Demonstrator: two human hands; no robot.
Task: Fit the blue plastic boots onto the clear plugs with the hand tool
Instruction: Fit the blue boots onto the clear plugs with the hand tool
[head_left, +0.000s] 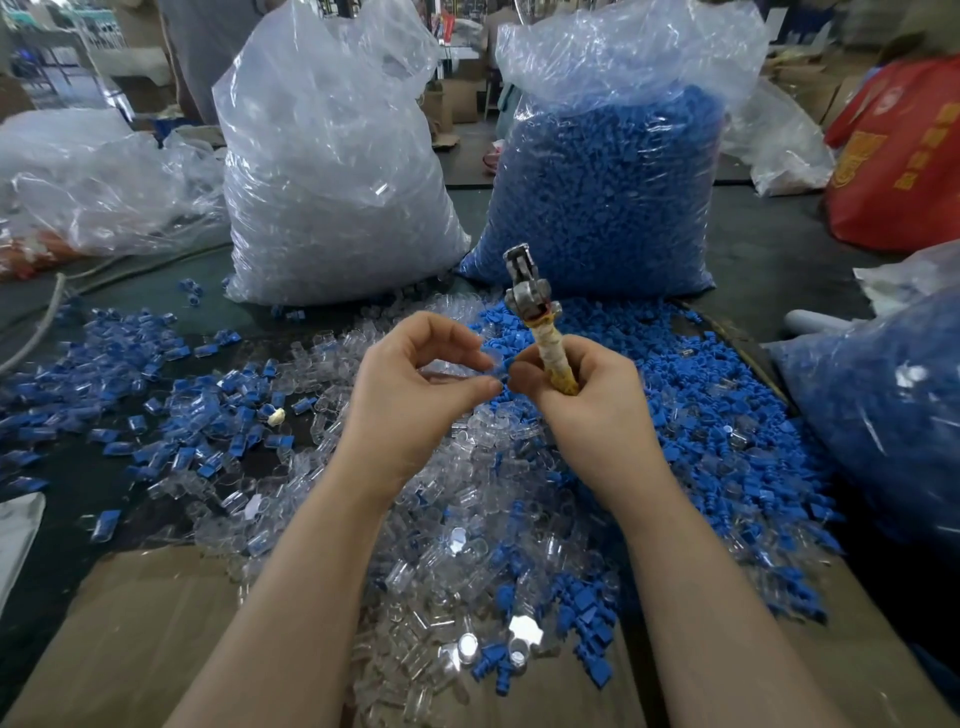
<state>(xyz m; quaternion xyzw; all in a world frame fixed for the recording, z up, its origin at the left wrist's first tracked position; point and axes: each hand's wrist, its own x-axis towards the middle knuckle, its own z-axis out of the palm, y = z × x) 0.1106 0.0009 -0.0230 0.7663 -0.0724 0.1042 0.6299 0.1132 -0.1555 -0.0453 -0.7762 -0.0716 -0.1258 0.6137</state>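
1. The left hand (415, 384) has its fingers curled, thumb and forefinger pinching a small clear plug (493, 364) over the middle of the table.
2. Just right of it, the right hand (582, 395) is wrapped around the taped handle of the hand tool (535, 312), whose metal head points up and away.
3. Finished blue-and-clear pieces (171, 395) lie scattered at left.
4. Loose clear plugs (457, 519) are heaped in the near middle.
5. Blue boots (701, 405) spread to the right.
6. At the far side stand a bag of clear parts (332, 171) and, right of it, a bag of blue boots (608, 192).
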